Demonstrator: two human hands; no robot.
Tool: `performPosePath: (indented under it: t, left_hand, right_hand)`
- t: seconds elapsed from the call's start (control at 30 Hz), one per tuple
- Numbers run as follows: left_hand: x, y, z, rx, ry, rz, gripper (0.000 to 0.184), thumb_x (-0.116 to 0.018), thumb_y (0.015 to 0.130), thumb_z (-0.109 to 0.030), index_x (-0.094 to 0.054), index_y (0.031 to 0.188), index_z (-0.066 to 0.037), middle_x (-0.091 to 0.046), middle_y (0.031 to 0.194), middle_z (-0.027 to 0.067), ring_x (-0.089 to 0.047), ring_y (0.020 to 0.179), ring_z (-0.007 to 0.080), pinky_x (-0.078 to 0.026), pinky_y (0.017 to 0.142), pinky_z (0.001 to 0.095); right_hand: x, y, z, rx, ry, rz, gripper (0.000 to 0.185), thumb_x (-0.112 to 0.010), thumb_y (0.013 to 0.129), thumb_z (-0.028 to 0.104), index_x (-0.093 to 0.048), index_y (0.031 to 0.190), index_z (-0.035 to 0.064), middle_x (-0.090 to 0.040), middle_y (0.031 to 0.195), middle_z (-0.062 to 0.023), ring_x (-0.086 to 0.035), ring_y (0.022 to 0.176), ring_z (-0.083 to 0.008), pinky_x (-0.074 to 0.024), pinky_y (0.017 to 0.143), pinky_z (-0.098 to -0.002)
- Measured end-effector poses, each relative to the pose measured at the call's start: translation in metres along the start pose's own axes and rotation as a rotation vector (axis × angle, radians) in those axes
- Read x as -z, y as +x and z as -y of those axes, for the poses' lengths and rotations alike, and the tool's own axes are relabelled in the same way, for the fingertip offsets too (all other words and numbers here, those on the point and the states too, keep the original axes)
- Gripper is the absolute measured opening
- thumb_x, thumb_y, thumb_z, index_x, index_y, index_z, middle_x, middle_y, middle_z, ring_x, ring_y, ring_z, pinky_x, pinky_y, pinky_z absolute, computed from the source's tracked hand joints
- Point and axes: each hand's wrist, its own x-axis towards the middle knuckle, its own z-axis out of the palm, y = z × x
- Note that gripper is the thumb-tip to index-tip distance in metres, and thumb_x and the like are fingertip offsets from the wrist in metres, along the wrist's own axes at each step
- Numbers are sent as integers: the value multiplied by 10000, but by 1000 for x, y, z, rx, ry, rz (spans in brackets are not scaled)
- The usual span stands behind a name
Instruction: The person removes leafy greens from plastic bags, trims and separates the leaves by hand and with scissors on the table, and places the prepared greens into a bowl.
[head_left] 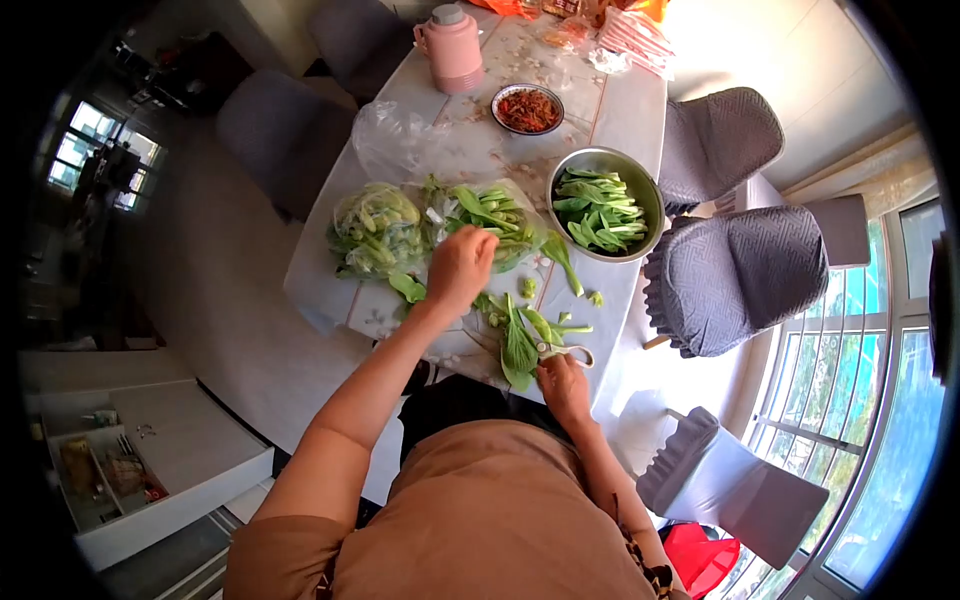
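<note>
My left hand point(462, 268) is over the near edge of an open plastic bag of leafy greens point(495, 212). Its fingers are curled together, and whatever is between them is hidden. Low on the table's near side, my right hand point(564, 390) is closed at the scissors point(570, 353), whose pale handle loop shows beside the fingers. Loose green leaves point(517, 350) and cut stalks lie just left of the scissors. A second bag of greens point(377, 230) sits to the left. At the right, a metal bowl point(653, 215) holds several trimmed greens.
A patterned dish of reddish food point(527, 109) and a pink thermos jug point(450, 50) stand farther back on the table point(615, 110). An empty clear bag point(390, 140) lies at left. Covered chairs point(740, 275) line the right side. An open drawer point(150, 470) is at lower left.
</note>
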Motion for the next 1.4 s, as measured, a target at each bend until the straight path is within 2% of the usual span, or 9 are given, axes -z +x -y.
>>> performPosePath:
  t: [0.1, 0.23, 0.43, 0.57, 0.7, 0.87, 1.0, 1.17, 1.4]
  left_hand:
    - [-26, 34, 24, -152, 76, -86, 132, -620, 918, -115, -710, 971, -33, -684, 953, 141, -654, 911, 330, -529, 792, 429]
    - [-61, 60, 47, -73, 311, 164, 221, -724, 851, -91, -734, 1072, -77, -662, 1021, 114, -620, 1036, 315, -515, 871, 453]
    - [-63, 67, 47, -202, 568, 219, 241, -802, 776, -107, -745, 1010, -114, -605, 979, 67, -584, 1034, 270, -469, 892, 421]
    - [-50, 67, 44, -252, 457, 141, 199, -792, 798, -101, -701, 974, -87, -614, 950, 75, -607, 996, 288, -478, 868, 433]
    - [-43, 72, 54, -150, -22, -166, 200, -716, 880, -109, -622, 1051, -62, -658, 1019, 107, -650, 929, 327, -517, 809, 430]
    - [31, 58, 10, 315, -969, -375, 221, -642, 985, -181, -567, 1139, -40, -640, 1045, 72, -610, 1043, 197, -483, 922, 350]
    - [76, 17, 2, 457, -1618, -185, 233, -615, 1000, -210, -599, 1188, -74, -633, 1118, 60, -591, 1064, 195, -471, 948, 353]
    - [87, -38, -8, 635, -1884, -113, 314, -602, 1007, -199, -581, 1257, -11, -636, 1132, 100, -595, 1126, 246, -477, 1062, 376]
    - [55, -73, 14, 614, -2059, -135, 304, -585, 1013, -190, -585, 1230, 22, -645, 1129, 124, -620, 1085, 257, -483, 1064, 379]
  right_hand:
    - [-1, -22, -28, -21, -266, -103, 174, -715, 854, 108, -633, 991, 40, -602, 971, -167, -611, 911, -355, -511, 779, -452]
    - [2, -24, -44, -50, -352, -105, 229, -739, 804, 123, -642, 999, 54, -592, 1036, -170, -575, 1002, -381, -510, 826, -477]
    - [-1, -17, -44, -64, -353, -13, 336, -772, 798, 167, -617, 1072, 49, -590, 1055, -172, -574, 1007, -377, -507, 841, -465]
    - [6, -14, -36, -45, -364, 48, 380, -785, 795, 206, -607, 1092, 51, -584, 1086, -170, -567, 1032, -374, -498, 863, -464]
    - [4, -11, -40, 5, -391, 58, 400, -784, 792, 218, -608, 1118, 69, -571, 1164, -146, -541, 1091, -351, -476, 885, -469]
    - [8, -6, -33, 38, -471, 10, 389, -779, 793, 215, -629, 1128, 86, -547, 1268, -117, -503, 1181, -330, -441, 945, -469]
    - [11, -4, -25, 27, -480, 30, 376, -800, 774, 228, -663, 1094, 88, -542, 1289, -126, -496, 1203, -345, -427, 982, -470]
    - [1, -1, -45, 133, -513, -13, 292, -804, 703, 142, -686, 969, 117, -585, 1216, -122, -517, 1151, -338, -457, 926, -462]
    - [6, -3, -32, 87, -528, 11, 290, -781, 684, 88, -677, 955, 108, -579, 1226, -130, -529, 1141, -345, -489, 878, -463]
